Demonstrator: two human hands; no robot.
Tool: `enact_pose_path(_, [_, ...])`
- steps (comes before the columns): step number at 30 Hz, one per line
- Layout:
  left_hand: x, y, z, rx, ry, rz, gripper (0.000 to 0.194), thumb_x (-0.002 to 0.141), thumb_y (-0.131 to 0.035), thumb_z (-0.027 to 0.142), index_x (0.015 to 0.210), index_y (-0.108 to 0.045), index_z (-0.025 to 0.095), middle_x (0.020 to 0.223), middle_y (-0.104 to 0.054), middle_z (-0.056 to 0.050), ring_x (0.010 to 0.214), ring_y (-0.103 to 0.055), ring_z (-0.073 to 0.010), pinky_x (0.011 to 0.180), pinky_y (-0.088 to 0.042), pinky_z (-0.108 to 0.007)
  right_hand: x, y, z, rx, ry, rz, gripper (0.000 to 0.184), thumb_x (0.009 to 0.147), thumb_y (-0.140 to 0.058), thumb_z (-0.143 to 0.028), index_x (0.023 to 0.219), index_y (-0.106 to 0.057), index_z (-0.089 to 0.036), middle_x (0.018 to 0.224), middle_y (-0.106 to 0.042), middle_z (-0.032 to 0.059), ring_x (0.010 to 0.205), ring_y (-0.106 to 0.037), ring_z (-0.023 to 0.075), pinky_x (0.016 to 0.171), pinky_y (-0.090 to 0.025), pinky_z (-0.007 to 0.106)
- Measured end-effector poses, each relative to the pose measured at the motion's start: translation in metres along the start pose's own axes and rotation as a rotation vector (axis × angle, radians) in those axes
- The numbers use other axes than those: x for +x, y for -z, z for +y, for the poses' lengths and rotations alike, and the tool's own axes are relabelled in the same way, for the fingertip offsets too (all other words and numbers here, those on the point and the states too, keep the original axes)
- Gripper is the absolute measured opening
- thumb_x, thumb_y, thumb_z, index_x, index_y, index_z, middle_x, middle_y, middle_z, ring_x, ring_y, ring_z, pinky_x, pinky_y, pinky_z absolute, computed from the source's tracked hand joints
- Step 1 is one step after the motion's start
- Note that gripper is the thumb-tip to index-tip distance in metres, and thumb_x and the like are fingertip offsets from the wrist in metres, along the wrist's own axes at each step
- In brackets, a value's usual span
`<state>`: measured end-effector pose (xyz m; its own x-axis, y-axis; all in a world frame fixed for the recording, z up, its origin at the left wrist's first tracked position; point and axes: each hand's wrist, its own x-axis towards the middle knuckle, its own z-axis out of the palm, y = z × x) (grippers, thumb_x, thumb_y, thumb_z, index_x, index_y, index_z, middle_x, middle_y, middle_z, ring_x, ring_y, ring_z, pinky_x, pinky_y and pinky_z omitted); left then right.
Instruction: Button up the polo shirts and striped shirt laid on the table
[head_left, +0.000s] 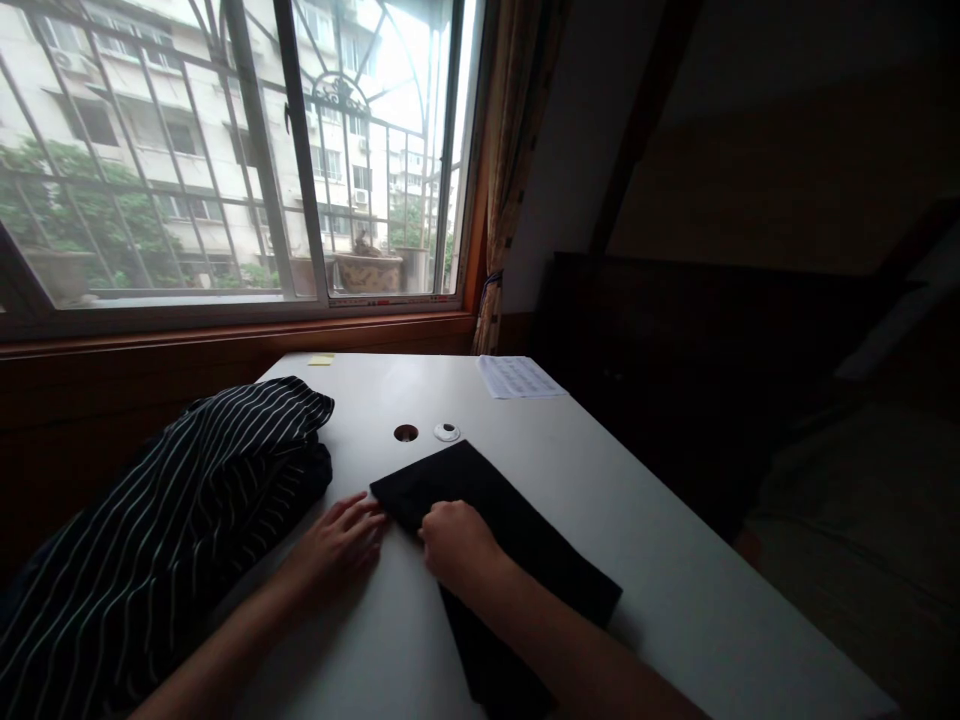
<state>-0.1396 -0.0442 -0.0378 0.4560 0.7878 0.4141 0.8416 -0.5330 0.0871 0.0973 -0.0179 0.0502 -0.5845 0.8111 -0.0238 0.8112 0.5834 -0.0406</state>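
Observation:
A black cloth, folded flat into a long shape with straight edges, lies slantwise on the white table. My right hand is closed at the cloth's left edge and appears to pinch its fabric; the fingertips are mostly hidden beneath the hand. With fingers stretched out, my left hand rests on the tabletop, its fingertips at the cloth's upper left corner. My right forearm covers part of the cloth's lower half. A black garment with white stripes is heaped to the left of my left hand.
Beyond the cloth are a round hole in the tabletop and a white round cap. Printed papers lie at the far right edge, and a yellow note at the far left. A barred window stands behind the table.

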Motion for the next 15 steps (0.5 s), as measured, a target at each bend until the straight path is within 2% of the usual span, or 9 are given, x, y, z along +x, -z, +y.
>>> enact_pose_path(3, [-0.002,0.004,0.000,-0.013,0.080,0.023,0.036,0.088,-0.056,0.020,0.124,-0.058,0.024,0.130,-0.057,-0.010,0.125,-0.049,-0.0300,0.100,-0.050,-0.045,0.003,-0.004,-0.015,0.145,0.117,0.063,0.027,0.090,-0.056,-0.034,0.086,-0.077,-0.018,0.090,-0.075,0.0102,0.082,-0.070,0.0209,0.071,-0.047,0.026])
enact_pose_path(5, [-0.004,0.009,0.000,-0.030,0.153,0.081,0.035,0.088,-0.056,0.022,0.124,-0.056,0.022,0.129,-0.056,-0.013,0.122,-0.050,-0.0313,0.097,-0.051,-0.047,0.009,-0.007,-0.016,0.327,0.131,0.094,0.028,0.089,-0.057,-0.035,0.077,-0.076,-0.018,0.082,-0.074,0.0066,0.074,-0.066,0.0175,0.066,-0.043,0.024])
enact_pose_path(7, [-0.004,0.016,-0.001,-0.070,0.215,0.136,0.029,0.091,-0.055,0.026,0.119,-0.056,0.021,0.127,-0.056,-0.013,0.119,-0.051,-0.0315,0.096,-0.050,-0.048,0.016,-0.011,-0.013,0.537,0.096,0.086,0.031,0.089,-0.058,-0.036,0.070,-0.073,-0.017,0.067,-0.069,0.0021,0.063,-0.059,0.0134,0.059,-0.037,0.023])
enact_pose_path(10, [-0.002,0.027,0.002,-0.153,0.267,0.199,0.017,0.094,-0.052,0.029,0.108,-0.057,0.022,0.119,-0.057,-0.010,0.112,-0.054,-0.0291,0.093,-0.049,-0.046,0.023,-0.013,-0.004,0.808,0.025,0.080,0.039,0.089,-0.057,-0.040,0.060,-0.067,-0.016,0.051,-0.050,-0.0036,0.051,-0.044,0.0096,0.052,-0.028,0.023])
enact_pose_path(12, [0.000,0.032,0.005,-0.205,0.288,0.220,0.015,0.095,-0.050,0.031,0.105,-0.056,0.022,0.116,-0.057,-0.010,0.109,-0.055,-0.0278,0.092,-0.049,-0.045,0.026,-0.013,0.002,0.940,-0.015,0.113,0.041,0.087,-0.058,-0.044,0.058,-0.063,-0.015,0.050,-0.043,-0.0048,0.051,-0.039,0.0091,0.051,-0.025,0.023])
enact_pose_path(15, [0.001,0.031,0.006,-0.266,0.329,0.227,0.017,0.095,-0.050,0.033,0.107,-0.054,0.021,0.111,-0.057,-0.009,0.104,-0.057,-0.0267,0.089,-0.050,-0.044,0.028,-0.009,0.013,1.141,-0.051,0.153,0.043,0.085,-0.060,-0.050,0.061,-0.063,-0.015,0.053,-0.044,-0.0045,0.052,-0.038,0.0090,0.051,-0.026,0.022])
